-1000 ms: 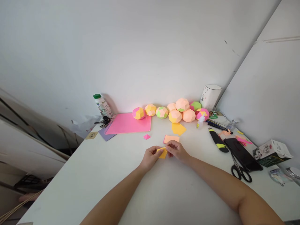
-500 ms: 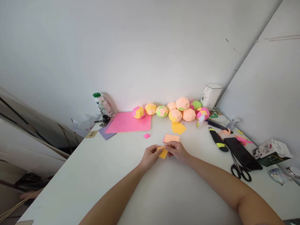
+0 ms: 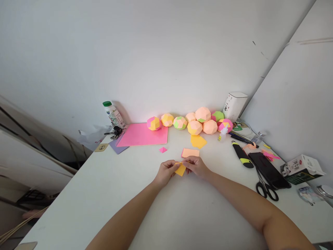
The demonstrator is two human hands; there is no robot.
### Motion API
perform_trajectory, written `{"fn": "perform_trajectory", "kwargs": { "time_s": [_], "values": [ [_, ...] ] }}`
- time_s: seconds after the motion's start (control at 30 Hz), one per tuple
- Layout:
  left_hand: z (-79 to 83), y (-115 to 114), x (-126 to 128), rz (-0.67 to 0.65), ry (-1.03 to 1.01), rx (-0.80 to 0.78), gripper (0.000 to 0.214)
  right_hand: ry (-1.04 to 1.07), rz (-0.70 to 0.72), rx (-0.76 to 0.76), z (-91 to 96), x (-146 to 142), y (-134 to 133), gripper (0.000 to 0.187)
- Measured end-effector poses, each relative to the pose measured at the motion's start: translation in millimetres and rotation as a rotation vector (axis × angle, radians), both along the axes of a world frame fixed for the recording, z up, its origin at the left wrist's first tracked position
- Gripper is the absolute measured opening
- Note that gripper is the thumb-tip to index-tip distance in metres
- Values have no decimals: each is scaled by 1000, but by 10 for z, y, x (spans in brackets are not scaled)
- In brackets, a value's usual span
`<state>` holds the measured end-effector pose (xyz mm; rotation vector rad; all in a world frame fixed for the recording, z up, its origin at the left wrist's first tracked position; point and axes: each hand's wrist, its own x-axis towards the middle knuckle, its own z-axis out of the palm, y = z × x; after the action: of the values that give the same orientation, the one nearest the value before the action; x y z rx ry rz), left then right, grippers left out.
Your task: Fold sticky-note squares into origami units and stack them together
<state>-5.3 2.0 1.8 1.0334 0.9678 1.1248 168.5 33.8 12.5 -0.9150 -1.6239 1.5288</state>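
Observation:
Between my two hands is a small yellow piece of paper (image 3: 180,170), with its lower part showing below the fingers. My left hand (image 3: 166,171) pinches its left side between thumb and fingers. On the right side, my right hand (image 3: 197,167) grips it the same way, fingertips close to the left ones. Just beyond lies a stack of peach and pink paper slips (image 3: 190,152). A small folded pink paper piece (image 3: 163,150) rests to the left of that, and a yellow paper sheet (image 3: 198,141) lies farther back.
Faceted paper balls (image 3: 203,115) line the wall, one on a pink sheet (image 3: 140,135). A glue bottle (image 3: 223,133) stands before them. At right lie a box cutter (image 3: 242,155), scissors (image 3: 266,190), a phone (image 3: 270,170) and a carton (image 3: 301,169). A green-capped bottle (image 3: 114,115) and keys (image 3: 116,132) are at left.
Almost nothing differs. Both hands keep hold of the yellow paper at the same place, with only a slight shift of the fingers and of the camera view.

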Motion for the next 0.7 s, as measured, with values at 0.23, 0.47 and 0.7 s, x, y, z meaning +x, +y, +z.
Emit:
{"fn": "perform_trajectory", "kwargs": {
  "time_s": [0.23, 0.47, 0.7],
  "values": [
    [44, 5, -14, 20, -109, -59, 27, 19, -9, -7, -42, 10, 26, 27],
    [61, -9, 3, 56, -12, -36, 29, 8, -12, -8, -34, 7, 23, 28],
    [25, -35, 18, -10, 123, 0, 27, 19, 52, -65, -54, 4, -2, 28]
  ]
}}
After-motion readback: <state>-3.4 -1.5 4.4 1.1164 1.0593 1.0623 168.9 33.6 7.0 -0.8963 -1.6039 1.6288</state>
